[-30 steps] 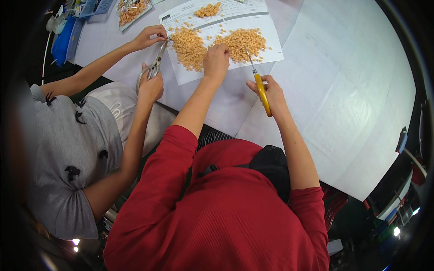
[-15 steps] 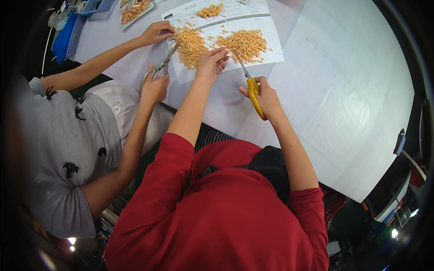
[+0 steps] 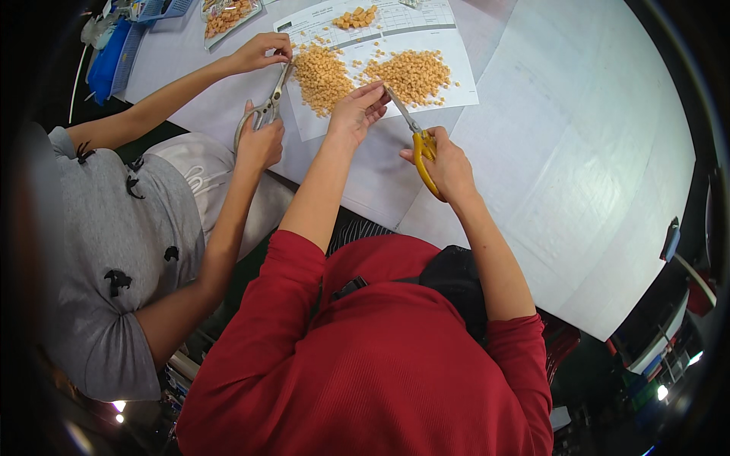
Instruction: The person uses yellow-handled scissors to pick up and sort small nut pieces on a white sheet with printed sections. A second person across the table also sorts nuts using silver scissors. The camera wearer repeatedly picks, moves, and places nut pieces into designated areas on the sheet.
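My right hand (image 3: 449,163) grips yellow-handled scissors (image 3: 423,156), their blades pointing up and left. The blade tips meet the fingertips of my left hand (image 3: 360,110), which pinches something too small to make out. Just beyond my hands lies a heap of small orange-tan pieces (image 3: 411,76) on a printed white sheet (image 3: 465,91). A second heap (image 3: 322,80) of the same pieces sits to its left. Farther back is a small cluster of larger orange pieces (image 3: 355,17).
At my left, a co-worker in grey holds metal scissors (image 3: 266,112) close to the left heap. A clear bag of orange pieces (image 3: 226,17) and blue baskets (image 3: 125,61) stand at the far left. The white tabletop (image 3: 578,152) stretches to the right.
My scissors' blades have swung slightly left, closing up at my left fingertips. My left hand has barely shifted. The co-worker's scissors have turned more upright towards their other hand.
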Action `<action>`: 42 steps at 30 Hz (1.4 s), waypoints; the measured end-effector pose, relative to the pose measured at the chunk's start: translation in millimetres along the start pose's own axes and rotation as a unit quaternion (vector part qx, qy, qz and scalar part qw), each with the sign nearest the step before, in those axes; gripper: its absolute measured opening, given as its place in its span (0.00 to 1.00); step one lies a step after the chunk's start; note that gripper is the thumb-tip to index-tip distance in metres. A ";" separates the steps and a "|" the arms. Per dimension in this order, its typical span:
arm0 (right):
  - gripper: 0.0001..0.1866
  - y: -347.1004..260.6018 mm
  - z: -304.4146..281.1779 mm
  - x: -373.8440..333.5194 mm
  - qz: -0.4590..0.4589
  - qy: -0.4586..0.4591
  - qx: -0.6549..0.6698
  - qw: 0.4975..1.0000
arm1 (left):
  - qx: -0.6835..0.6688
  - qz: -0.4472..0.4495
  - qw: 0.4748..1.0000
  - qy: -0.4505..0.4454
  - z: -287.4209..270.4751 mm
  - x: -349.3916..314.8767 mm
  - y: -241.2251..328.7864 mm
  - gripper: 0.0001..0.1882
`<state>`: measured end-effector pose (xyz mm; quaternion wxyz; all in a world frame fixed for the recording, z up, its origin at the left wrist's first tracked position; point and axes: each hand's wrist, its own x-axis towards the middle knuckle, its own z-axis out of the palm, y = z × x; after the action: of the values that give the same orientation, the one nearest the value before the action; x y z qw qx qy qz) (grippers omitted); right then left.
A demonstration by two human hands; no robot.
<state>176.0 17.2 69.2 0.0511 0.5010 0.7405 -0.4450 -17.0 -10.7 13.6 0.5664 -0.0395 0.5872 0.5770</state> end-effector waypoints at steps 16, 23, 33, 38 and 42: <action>0.36 4.8 10.9 6.1 0.029 -0.009 -0.019 0.999 | 0.039 -0.030 0.997 0.053 6.8 0.5 -11.9 0.13; 0.36 7.8 10.6 8.7 0.035 -0.023 -0.014 0.999 | 0.039 -0.006 0.997 0.061 1.8 7.1 -18.5 0.13; 0.39 4.0 5.4 6.1 0.027 -0.044 0.022 0.998 | 0.145 0.089 0.985 -0.034 -14.3 12.1 2.2 0.16; 0.38 3.5 4.8 4.9 0.016 -0.031 0.011 0.999 | 0.187 0.137 0.971 -0.055 -15.7 13.2 8.2 0.17; 0.38 2.0 4.8 4.4 0.018 -0.025 0.008 0.999 | 0.217 0.153 0.962 -0.059 -15.7 13.7 9.7 0.18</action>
<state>173.7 17.0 62.8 0.0740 0.5030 0.7266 -0.4622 -38.4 -10.5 5.1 0.5004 0.2090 0.6627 0.5166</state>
